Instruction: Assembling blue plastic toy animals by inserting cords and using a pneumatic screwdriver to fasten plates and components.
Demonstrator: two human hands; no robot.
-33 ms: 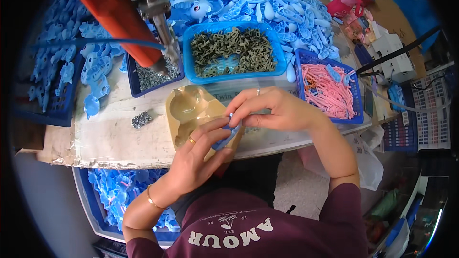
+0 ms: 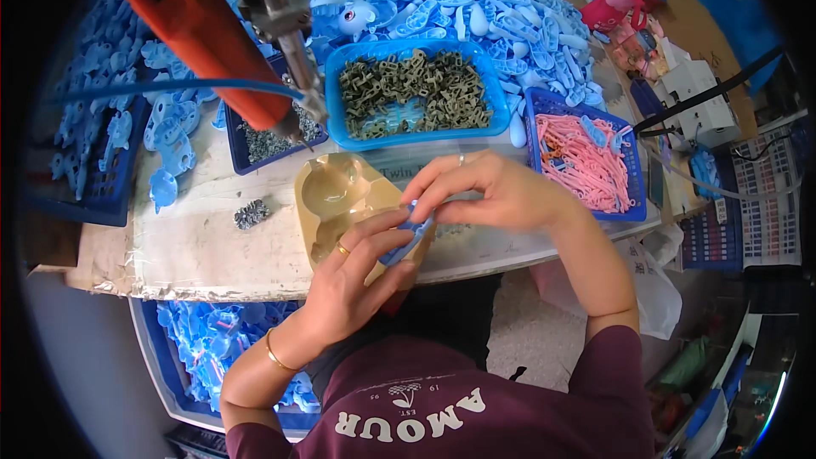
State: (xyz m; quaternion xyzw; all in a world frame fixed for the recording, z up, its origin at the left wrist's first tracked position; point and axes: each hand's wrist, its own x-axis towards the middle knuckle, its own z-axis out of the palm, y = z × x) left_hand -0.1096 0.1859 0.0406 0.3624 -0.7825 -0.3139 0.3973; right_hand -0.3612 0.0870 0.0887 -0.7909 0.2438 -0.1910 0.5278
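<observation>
Fitting step, we judge: left fingers point(image 2: 374, 224) grip blue piece point(image 2: 399, 253) at tan mould point(image 2: 360, 180), right fingers point(image 2: 449, 184) pinch its end; next likely wants steady alignment.

A: What sort of place is on my feed?

B: A small-parts workshop, from what reaches my screen. Blue parts point(image 2: 476, 21) lie in a great heap along the bench's point(image 2: 212, 263) far edge.

A: Couldn't that be shop stock?

B: I doubt it: they're loose, and many are open half-shells. I also see a tray point(image 2: 501, 121) of clips point(image 2: 412, 76), a basket point(image 2: 538, 136) of pink strips point(image 2: 582, 174) by the right edge, and a bin point(image 2: 276, 163) of tiny grey pieces point(image 2: 265, 143).

A: Any tools in my view?

B: An orange tool point(image 2: 200, 42) with a thin tip, over the bench's left half. A hollowed tan block point(image 2: 327, 189) sits by the near edge.
</observation>
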